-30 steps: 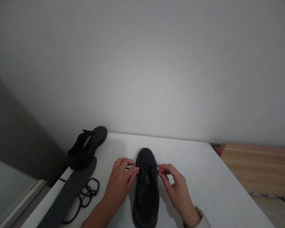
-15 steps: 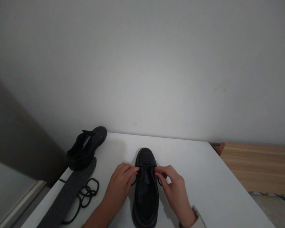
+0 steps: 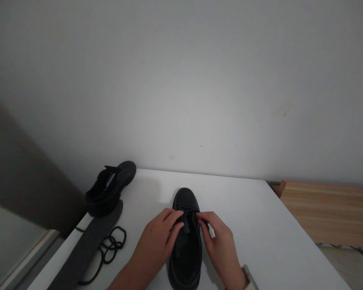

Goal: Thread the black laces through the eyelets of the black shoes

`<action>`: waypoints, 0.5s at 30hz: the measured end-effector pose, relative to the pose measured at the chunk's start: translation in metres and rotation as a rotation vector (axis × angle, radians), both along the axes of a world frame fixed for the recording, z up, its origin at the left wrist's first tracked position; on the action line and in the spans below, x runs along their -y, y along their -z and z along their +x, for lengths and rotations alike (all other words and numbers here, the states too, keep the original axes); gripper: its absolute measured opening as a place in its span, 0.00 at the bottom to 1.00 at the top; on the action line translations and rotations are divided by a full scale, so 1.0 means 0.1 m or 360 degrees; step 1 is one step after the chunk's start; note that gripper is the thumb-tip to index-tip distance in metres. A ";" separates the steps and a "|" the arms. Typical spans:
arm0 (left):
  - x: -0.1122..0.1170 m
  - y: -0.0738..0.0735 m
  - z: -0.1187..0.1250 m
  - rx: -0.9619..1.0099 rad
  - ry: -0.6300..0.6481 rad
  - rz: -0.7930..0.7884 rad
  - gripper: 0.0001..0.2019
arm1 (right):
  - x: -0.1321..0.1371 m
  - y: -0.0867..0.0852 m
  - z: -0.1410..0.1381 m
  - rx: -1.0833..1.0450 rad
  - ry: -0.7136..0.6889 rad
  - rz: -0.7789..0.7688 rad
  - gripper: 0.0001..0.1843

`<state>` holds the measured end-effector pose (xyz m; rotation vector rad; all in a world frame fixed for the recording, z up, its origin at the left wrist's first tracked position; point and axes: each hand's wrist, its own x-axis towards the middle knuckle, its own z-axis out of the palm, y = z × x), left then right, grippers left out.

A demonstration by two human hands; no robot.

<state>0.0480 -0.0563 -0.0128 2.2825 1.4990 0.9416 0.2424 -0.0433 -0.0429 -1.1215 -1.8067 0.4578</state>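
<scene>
A black lace-up shoe [image 3: 185, 257] lies on the white table [image 3: 254, 225], toe pointing away from me. My left hand [image 3: 158, 241] rests on the shoe's left side, fingertips pinched at the laces near the tongue. My right hand [image 3: 219, 241] is on the shoe's right side, its thumb and forefinger pinched on the lace by the eyelets. Both hands meet over the upper eyelets. The lace itself is dark and hard to make out against the shoe.
A second black shoe [image 3: 110, 187] lies at the table's far left corner. A dark insole [image 3: 87, 245] and a loose black lace [image 3: 110, 245] lie beside it near the left edge. A wooden surface [image 3: 329, 213] stands to the right, a white wall behind.
Both hands have moved inward and slightly toward me along the shoe, closing the gap over the tongue. The shoe has stayed in place.
</scene>
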 end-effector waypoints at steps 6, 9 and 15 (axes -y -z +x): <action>0.03 -0.12 0.17 -0.0456 -0.0101 -0.0164 0.16 | 0.03 -0.10 -0.03 0.0187 -0.0087 -0.0020 0.11; 0.01 -0.24 0.28 -0.0672 -0.0135 -0.0303 0.19 | 0.05 -0.20 -0.04 0.0372 -0.0145 -0.0087 0.15; -0.06 -0.39 0.40 -0.0919 -0.0210 -0.0462 0.17 | 0.05 -0.40 -0.13 0.0859 -0.0109 -0.0213 0.20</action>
